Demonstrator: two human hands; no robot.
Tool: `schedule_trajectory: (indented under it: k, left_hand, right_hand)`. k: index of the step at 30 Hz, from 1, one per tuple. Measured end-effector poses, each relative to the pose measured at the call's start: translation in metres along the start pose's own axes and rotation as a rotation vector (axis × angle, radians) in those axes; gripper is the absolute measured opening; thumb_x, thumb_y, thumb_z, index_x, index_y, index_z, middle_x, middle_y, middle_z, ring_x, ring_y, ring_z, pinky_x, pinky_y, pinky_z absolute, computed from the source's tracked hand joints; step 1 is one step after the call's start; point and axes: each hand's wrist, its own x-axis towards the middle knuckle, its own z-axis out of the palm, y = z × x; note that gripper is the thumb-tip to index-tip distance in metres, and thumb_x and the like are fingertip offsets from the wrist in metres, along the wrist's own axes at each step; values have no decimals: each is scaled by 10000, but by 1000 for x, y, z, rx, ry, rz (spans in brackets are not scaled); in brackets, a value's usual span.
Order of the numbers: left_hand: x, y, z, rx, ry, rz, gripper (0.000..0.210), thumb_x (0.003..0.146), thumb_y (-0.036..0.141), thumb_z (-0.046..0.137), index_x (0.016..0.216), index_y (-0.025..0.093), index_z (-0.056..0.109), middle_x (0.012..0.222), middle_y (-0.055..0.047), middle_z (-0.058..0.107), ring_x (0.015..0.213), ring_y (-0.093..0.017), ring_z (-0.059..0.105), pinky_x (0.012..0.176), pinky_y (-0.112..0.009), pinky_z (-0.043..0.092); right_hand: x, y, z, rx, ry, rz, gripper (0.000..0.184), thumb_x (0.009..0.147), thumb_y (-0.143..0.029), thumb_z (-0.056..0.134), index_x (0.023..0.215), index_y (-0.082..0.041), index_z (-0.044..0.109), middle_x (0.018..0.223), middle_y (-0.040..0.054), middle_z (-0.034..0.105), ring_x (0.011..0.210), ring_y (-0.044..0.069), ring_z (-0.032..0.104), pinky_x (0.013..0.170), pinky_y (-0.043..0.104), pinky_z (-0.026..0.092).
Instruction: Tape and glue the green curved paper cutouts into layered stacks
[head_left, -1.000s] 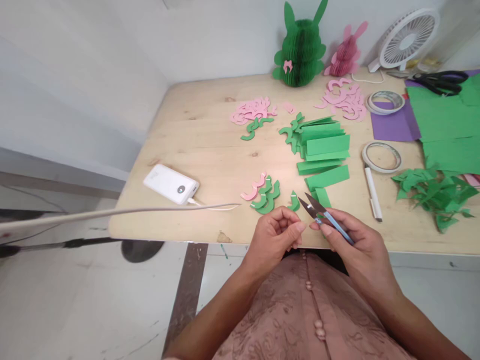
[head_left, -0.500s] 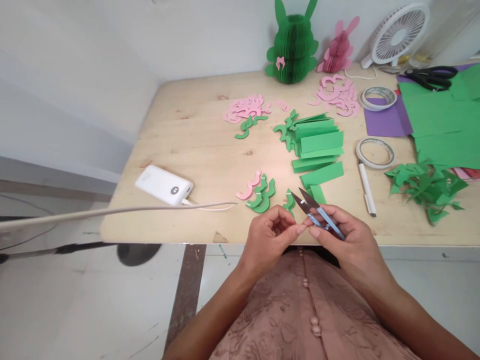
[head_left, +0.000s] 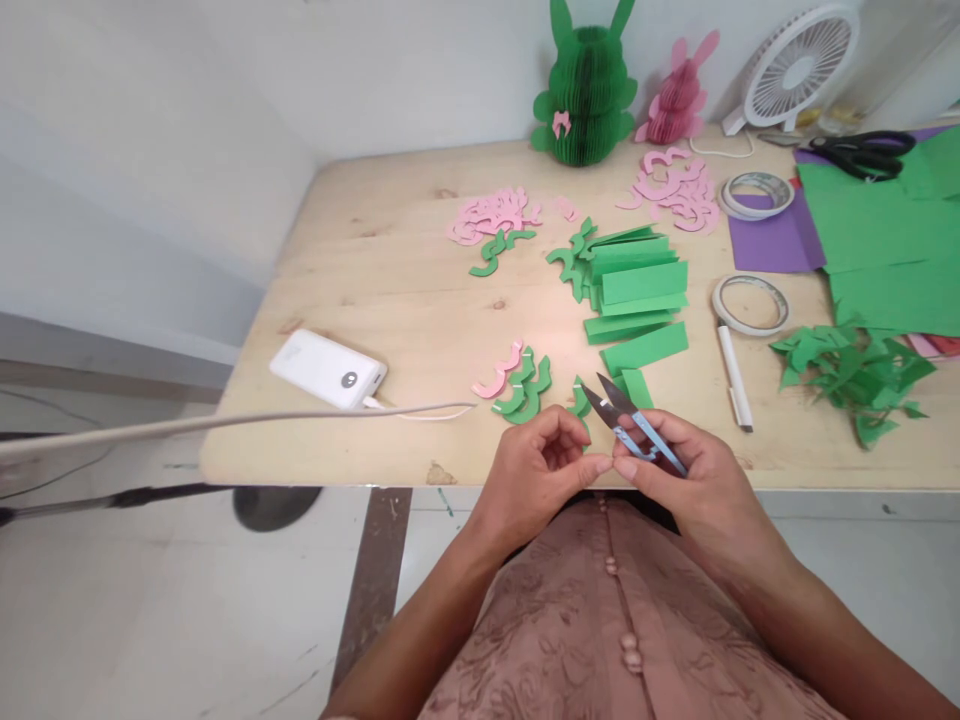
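The left hand (head_left: 536, 468) is curled, thumb and index tips drawn together beside the right hand's fingertips; whether anything is pinched there cannot be told, its palm being in shadow. The right hand (head_left: 686, 468) is closed around the snips (head_left: 661, 444), its fingers covering part of the handles. A green piece (head_left: 578, 402) is partly hidden near the blades; contact cannot be confirmed. The green rabbit's (head_left: 587, 100) ears are cut off by the top edge, the green sheets (head_left: 885, 235) by the right edge. The snips are over the near side of the table (head_left: 360, 300), tips directed away from the person and to the left; blades dark, pointed and parted, handles light blue, one blade bearing a small white mark. The power bank (head_left: 322, 366) shows faint lettering and a small round display, neither legible; printing inside the upper tape roll (head_left: 757, 212) cannot be read either
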Motion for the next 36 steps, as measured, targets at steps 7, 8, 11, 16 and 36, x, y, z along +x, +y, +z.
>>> schedule_trajectory:
  k: [7, 8, 11, 16, 36]
  left_hand:
    - [1, -2, -10, 85, -112, -14, 241, 724, 312, 746, 761, 169, 556, 642, 52, 512, 572, -72, 441, 533, -192, 357]
    - [2, -3, -11, 82, -122, -21, 240, 720, 303, 752, 762, 169, 558, 649, 52, 516, 576, -71, 444, 537, -192, 360]
    - [3, -3, -11, 34, -162, -71, 260, 692, 288, 777, 755, 166, 555, 631, 59, 504, 563, -66, 427, 524, -187, 347]
    - [6, -4, -10, -150, -233, -165, 345, 629, 347, 816, 740, 154, 553, 628, 42, 515, 565, -70, 437, 530, -196, 354]
    - [-11, -3, 2, -221, -53, -27, 92, 770, 235, 697, 828, 166, 683, 757, -23, 674, 683, -113, 596, 648, -226, 487]
  right_hand:
    - [1, -2, -1, -9, -70, 34, 222, 714, -348, 745, 863, -225, 636, 769, -33, 611, 735, 109, 580, 730, 219, 475]
    - [1, -3, -1, -15, -81, 36, 218, 718, -351, 743, 859, -226, 632, 764, -36, 603, 727, 104, 569, 727, 215, 468]
    - [2, -4, -2, -21, -124, 37, 200, 736, -354, 730, 842, -223, 622, 741, -41, 575, 692, 92, 529, 719, 207, 448]
    - [1, 0, -3, 91, -208, 90, 286, 716, -354, 748, 939, -215, 633, 758, -25, 569, 686, 104, 515, 676, 221, 433]
    - [0, 2, -2, 288, -94, 146, 255, 716, -328, 753, 924, -213, 661, 702, -41, 499, 566, 66, 324, 512, 204, 263]
